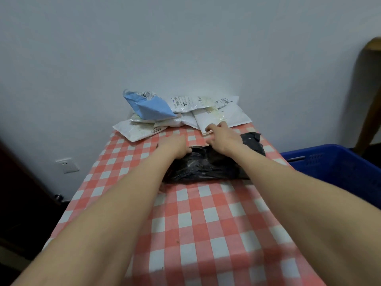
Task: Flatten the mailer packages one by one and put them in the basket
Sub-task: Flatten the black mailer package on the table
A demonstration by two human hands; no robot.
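At the middle of the frame, a black mailer (206, 167) lies crumpled on the bench (206, 223), which carries a red and white checked cloth. Its long axis runs across the frame from left of centre to right, and the right end turns up a little toward the upper right.

Both hands are at its far edge. The left hand (175, 146) rests at the far left corner with its fingers straight and released and its thumb touching the black film; it grasps nothing. The right hand (223, 139) is over the far edge, nearer the right end. Its fingers (215, 127) are spread and released, with the tips above the near edge of a white mailer (224, 115) in the pile beyond. Blur hides whether they touch it.

Most of the black mailer therefore lies on the near side of both sets of fingers, under the wrists. In my judgement, a flattening stroke should press down and spread outward along the long axis.

The blue basket (334, 162) stands beside the bench at the right edge of the frame, nearer the right hand. A blue mailer (150, 106) sits on top of the pile.
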